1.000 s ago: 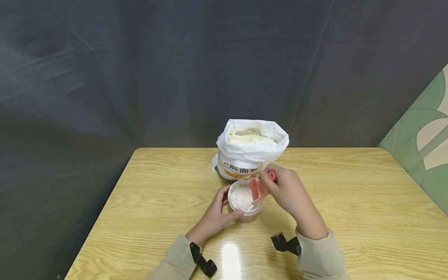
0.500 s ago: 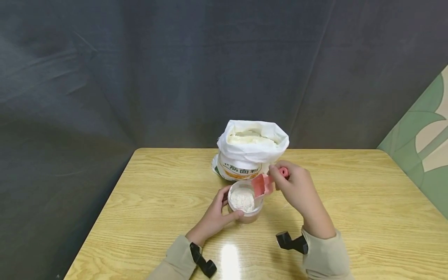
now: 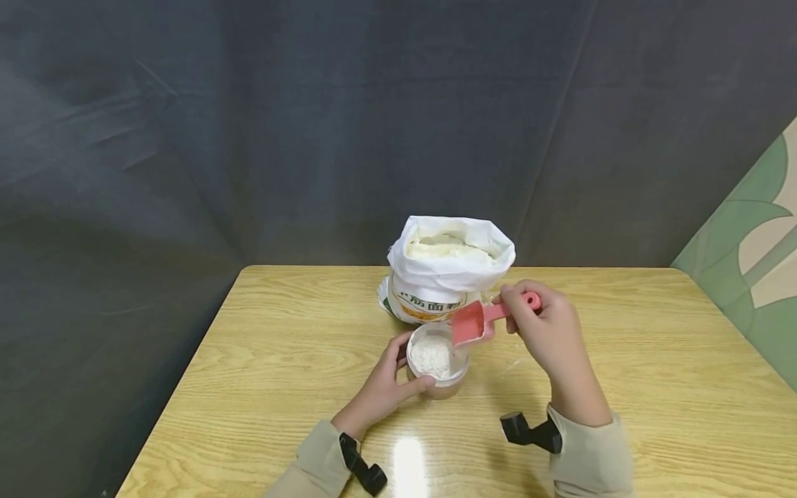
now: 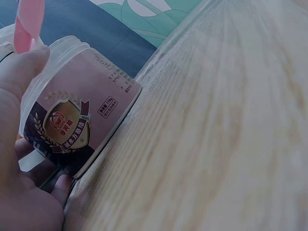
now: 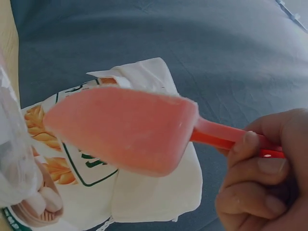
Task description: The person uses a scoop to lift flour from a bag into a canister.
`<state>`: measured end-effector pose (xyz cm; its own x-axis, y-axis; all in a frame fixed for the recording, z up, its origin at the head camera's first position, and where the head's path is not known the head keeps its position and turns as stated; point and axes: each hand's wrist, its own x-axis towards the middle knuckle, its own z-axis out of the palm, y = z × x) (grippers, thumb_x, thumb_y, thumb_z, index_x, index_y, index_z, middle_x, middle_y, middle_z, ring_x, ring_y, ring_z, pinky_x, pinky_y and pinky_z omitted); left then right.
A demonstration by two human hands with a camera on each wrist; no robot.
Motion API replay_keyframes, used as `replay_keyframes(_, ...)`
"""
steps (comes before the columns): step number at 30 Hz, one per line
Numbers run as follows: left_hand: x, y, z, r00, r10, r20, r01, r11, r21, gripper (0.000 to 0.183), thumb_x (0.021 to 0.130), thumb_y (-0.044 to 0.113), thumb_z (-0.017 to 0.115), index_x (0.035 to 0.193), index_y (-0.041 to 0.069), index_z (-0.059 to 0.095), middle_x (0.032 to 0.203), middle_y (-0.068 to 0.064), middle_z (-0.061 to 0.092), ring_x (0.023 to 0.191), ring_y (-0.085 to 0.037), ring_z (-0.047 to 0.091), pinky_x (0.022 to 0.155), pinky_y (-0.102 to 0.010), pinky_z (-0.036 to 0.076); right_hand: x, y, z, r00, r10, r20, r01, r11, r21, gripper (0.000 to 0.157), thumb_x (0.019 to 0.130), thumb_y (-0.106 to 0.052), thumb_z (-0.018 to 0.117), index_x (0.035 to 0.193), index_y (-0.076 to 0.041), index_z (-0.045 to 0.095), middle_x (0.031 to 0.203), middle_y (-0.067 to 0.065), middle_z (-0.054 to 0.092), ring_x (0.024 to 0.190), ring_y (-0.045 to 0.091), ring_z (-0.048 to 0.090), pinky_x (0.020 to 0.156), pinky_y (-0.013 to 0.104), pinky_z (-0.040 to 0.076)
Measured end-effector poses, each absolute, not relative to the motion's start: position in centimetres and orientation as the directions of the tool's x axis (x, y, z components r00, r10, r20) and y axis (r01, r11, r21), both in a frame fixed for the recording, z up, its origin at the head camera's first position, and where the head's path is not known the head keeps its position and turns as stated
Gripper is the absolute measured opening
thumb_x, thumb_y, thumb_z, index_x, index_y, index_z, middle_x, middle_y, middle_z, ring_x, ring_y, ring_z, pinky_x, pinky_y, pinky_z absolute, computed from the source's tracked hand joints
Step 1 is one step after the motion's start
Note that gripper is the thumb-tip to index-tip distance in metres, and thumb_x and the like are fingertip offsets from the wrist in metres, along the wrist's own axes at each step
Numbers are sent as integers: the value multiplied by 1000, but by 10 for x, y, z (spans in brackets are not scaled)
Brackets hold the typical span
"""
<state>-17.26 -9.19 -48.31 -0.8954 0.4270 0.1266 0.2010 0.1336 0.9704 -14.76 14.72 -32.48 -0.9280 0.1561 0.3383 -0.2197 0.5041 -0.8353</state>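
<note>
On the table (image 3: pixel 261 360), the bag (image 3: pixel 438 277) stands toward the far edge, and behind it is the curtain (image 3: pixel 373 131). Before the bag is the jar (image 3: pixel 442 391), with powder (image 3: pixel 429 358) in it. The left hand (image 3: pixel 387 382) is at the jar's left side. On the right, the right hand (image 3: pixel 551 328) has the scoop (image 3: pixel 470 325) near the jar's right rim; whether they touch, I cannot surely tell.

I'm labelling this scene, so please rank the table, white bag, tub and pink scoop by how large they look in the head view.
1. table
2. white bag
Not ranked: tub and pink scoop. They look close; the scoop spans wider, the tub stands taller in the picture.
</note>
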Motion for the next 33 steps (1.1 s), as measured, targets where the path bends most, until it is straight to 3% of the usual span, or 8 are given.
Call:
replay_keyframes(13,-174,-92,-484,-886,444,134,210,126,970,78,93,29,76,155,16,31,154,-8,40,141,-22,40,118,-40,34,-139,145,-317,-926,223,304,-237,284,-929,33,103,-20,60,83,5,67,56,-1,58,46,8,42,40,20,35)
replay_keyframes(23,-173,-91,-484,-893,434,120,196,134,971,79,92,30,76,155,14,31,156,-9,38,143,-22,38,118,-39,34,-138,145,-306,-945,242,221,-202,102,-974,26,100,-23,66,81,-7,73,58,1,57,47,9,42,42,18,34)
replay_keyframes(33,-173,-93,-484,-888,440,137,213,128,969,80,92,34,76,155,14,31,154,-9,40,141,-23,40,117,-41,36,-150,148,-276,-939,169,301,-313,-51,-948,28,100,-18,66,75,-8,73,58,-1,59,46,7,41,41,16,31)
